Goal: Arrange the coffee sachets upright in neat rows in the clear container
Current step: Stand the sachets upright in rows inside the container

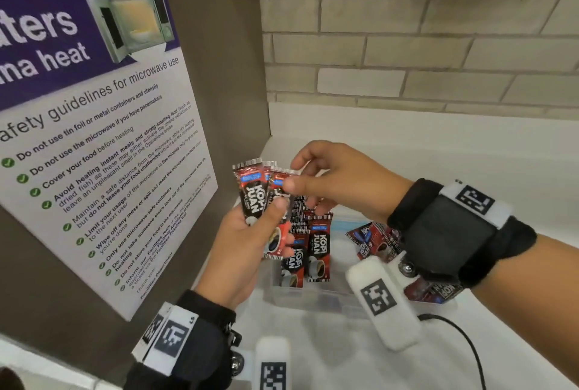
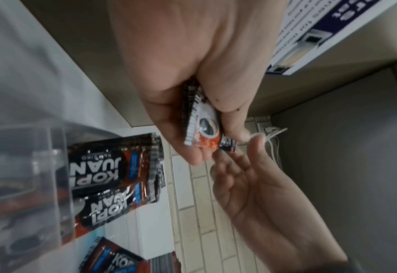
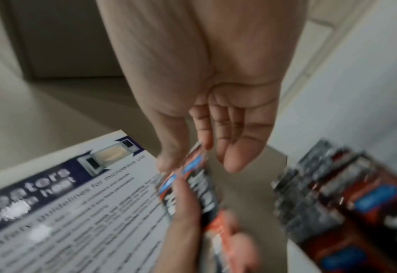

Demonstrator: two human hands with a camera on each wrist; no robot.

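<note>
My left hand (image 1: 250,233) grips a small stack of black-and-red Kopi Juan sachets (image 1: 255,198), held upright above the container's left end. My right hand (image 1: 293,178) pinches the top edge of the front sachet (image 1: 277,183) between thumb and forefinger. The right wrist view shows that pinch on the sachet top (image 3: 193,164), blurred. In the left wrist view my left hand (image 2: 193,140) is curled round the stack (image 2: 200,127). The clear container (image 1: 313,297) sits on the white counter below the hands, with several sachets (image 1: 318,248) standing upright inside.
More sachets (image 1: 368,241) lie loose and tilted in the container's right part, partly hidden by my right wrist. A brown side panel with a microwave safety poster (image 1: 103,154) stands close on the left. A brick wall (image 1: 423,45) runs behind. A black cable (image 1: 463,339) crosses the counter.
</note>
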